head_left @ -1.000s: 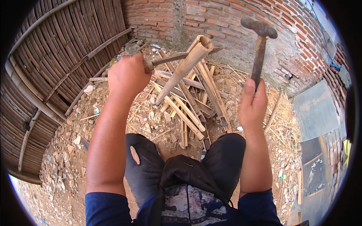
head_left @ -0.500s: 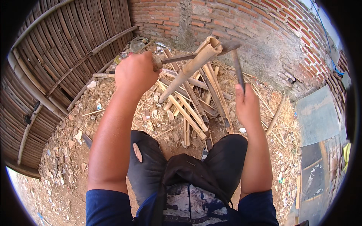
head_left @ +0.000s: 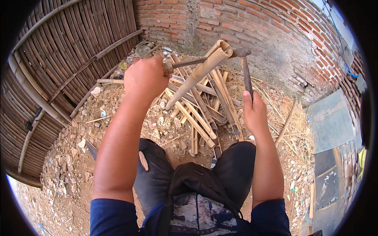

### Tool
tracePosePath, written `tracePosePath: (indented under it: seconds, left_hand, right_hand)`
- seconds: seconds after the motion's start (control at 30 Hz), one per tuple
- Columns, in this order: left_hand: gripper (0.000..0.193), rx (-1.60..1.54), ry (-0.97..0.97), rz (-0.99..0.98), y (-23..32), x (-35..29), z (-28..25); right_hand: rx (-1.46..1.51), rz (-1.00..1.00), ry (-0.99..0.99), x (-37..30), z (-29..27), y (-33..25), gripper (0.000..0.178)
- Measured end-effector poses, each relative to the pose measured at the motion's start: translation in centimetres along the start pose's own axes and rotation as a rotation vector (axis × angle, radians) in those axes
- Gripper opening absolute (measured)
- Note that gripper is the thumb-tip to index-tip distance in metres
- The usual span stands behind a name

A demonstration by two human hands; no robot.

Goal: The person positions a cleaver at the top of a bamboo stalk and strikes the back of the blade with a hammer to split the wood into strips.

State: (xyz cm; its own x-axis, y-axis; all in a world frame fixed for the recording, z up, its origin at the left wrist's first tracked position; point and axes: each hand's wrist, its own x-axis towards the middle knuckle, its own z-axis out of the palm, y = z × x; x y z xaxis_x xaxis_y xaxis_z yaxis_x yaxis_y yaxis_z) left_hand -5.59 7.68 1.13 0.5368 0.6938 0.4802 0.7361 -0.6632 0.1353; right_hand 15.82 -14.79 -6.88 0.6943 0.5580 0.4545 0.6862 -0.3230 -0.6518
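The bamboo pole (head_left: 188,85) stood tilted in front of the person, its cleft end raised and its lower end down beside a heap of bamboo strips (head_left: 193,120). A long knife (head_left: 190,61) lay across the pole near the raised end, and its blade seemed to be sunk in there. To the left of the pole, the left hand (head_left: 145,78) held the knife's handle; its fingers were mostly hidden, but they appeared curled tightly round it. To the right of the pole, the right hand (head_left: 255,112) gripped a hammer (head_left: 246,72), thumb and fingers pressed about the handle. The hammer's head was just beside the pole, at the blade's far side; whether they touched, I could not tell. In my judgement, the splitting of this pole was only at its beginning: a gap showed at the top, while the length below the knife looked whole and remained to be parted. The strips beneath the pole seemed to be finished pieces. Beyond the pole rose a brick wall (head_left: 165,17), and far to its left a slatted fence (head_left: 75,47).
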Motion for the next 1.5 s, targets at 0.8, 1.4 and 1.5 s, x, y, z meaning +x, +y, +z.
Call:
tracePosePath:
  seconds: [0.8,1.4,1.5]
  left_hand:
    - [0.040,0.038,-0.044,-0.019,0.5,-0.3,-0.7]
    - [0.055,0.070,-0.019,-0.015,-0.6,-0.2,-0.4]
    - [0.049,0.060,-0.015,-0.049,-1.2,-0.2,-0.4]
  right_hand:
    - [0.120,-0.069,0.092,0.4,0.0,0.6,0.046]
    - [0.262,0.060,0.055,-0.9,-0.8,-0.1,0.043]
    - [0.531,0.008,0.141,-1.1,-2.5,-3.1,0.042]
